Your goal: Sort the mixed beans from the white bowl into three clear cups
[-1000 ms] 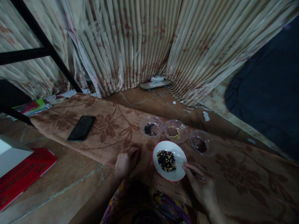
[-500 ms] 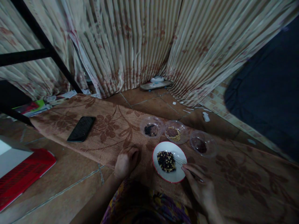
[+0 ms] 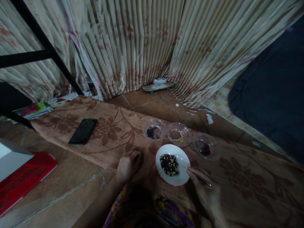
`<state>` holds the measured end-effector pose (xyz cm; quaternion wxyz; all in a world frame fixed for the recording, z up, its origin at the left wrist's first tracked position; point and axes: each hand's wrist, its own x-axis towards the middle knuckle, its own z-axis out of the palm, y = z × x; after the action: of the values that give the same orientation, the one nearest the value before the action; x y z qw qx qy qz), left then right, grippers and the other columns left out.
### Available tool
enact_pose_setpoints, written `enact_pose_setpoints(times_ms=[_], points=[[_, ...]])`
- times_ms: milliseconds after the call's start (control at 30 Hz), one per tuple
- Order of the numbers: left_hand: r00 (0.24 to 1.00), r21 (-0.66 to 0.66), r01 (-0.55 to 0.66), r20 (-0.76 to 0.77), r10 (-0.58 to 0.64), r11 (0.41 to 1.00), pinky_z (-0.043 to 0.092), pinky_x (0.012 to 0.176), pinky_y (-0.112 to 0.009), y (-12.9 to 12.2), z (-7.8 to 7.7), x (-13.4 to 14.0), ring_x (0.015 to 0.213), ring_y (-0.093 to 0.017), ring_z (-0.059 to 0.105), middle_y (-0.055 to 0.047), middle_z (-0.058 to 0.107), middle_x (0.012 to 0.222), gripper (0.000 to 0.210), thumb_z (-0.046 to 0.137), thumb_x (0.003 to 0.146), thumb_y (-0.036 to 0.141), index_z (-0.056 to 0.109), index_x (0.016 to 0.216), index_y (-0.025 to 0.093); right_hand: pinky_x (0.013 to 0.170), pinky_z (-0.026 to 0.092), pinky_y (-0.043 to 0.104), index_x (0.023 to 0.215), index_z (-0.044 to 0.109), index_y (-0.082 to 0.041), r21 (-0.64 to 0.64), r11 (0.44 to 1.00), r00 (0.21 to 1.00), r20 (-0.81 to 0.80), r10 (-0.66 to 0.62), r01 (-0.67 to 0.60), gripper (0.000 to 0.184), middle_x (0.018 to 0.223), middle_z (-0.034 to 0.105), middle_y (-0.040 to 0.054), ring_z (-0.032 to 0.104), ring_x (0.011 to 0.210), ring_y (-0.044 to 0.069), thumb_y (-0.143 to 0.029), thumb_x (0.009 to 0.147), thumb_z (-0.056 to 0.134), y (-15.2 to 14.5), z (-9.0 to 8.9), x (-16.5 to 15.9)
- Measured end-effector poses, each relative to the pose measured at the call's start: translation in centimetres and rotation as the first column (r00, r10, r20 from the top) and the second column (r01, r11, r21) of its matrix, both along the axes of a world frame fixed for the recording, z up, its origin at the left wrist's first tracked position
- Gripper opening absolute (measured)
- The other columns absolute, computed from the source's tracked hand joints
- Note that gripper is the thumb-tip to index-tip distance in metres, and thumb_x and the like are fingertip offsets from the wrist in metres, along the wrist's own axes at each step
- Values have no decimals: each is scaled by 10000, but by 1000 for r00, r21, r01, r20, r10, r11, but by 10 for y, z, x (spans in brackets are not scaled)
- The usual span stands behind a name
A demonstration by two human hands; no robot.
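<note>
My right hand (image 3: 206,190) is closed round a slim metal utensil (image 3: 201,179). Its thin far end reaches into a white bowl with a red rim (image 3: 182,180), by the mixed dark and yellow beans (image 3: 169,164); whether it is a fork or chopsticks is unclear. Left of the bowl, my left hand (image 3: 128,166) rests on the cloth with curled fingers and nothing visible in them. Behind the bowl stand three clear plastic bowls: one with black beans (image 3: 151,132), one with yellow beans (image 3: 179,138), and one with dark reddish beans (image 3: 205,149).
A brown patterned cloth (image 3: 106,133) covers the long low surface. A black phone (image 3: 82,131) lies on its left part. Beyond are striped curtains (image 3: 142,47), a skateboard (image 3: 158,86) and white scraps (image 3: 209,118) on the tiled floor. A red-and-white box (image 3: 26,177) sits at left.
My right hand and the utensil have shifted slightly to the right. The left hand and the plastic bowls stay where they were.
</note>
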<state>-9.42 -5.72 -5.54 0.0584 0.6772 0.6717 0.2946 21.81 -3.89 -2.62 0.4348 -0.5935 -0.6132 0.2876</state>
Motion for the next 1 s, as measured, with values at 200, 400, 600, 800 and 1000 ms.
enact_pose_setpoints(times_ms=[200,400,600,800,1000], points=[[1000,1,-6,-2,6,1000,510,793,-304,0,0,1,834,-179,660,-31,702,869,159,511,941,232,667,914,233,766,585,334,828,779,-240,-1,1000,1000,1,31,-31,213,959,745,72,703,887,225,-440,781,721,0,1,0],[1000,-12,-4,13,4,1000,503,794,-312,0,3,1,837,-184,655,-33,701,876,152,515,935,231,664,903,233,769,581,328,832,775,-243,-32,998,998,20,55,-54,208,978,739,72,698,914,225,-437,795,711,0,0,-1],[1000,-10,-2,23,2,1000,504,809,-314,0,3,1,849,-185,657,-32,699,892,146,519,934,226,664,923,235,755,579,334,818,774,-239,3,998,998,-3,56,-56,201,941,743,72,699,878,222,-428,797,708,1,2,-4],[1000,-17,-1,15,2,1000,498,808,-315,0,1,1,855,-186,656,-31,703,909,128,528,935,220,656,928,226,782,576,341,822,780,-236,-57,998,999,-32,9,-10,218,967,745,79,697,907,228,-441,780,717,0,1,-5],[1000,-31,-7,14,7,1000,493,809,-313,0,-2,1,871,-188,654,-29,705,919,138,521,945,230,658,929,226,770,576,335,794,780,-237,-50,999,999,-25,-20,19,221,931,749,74,700,879,225,-450,751,739,1,2,-6]])
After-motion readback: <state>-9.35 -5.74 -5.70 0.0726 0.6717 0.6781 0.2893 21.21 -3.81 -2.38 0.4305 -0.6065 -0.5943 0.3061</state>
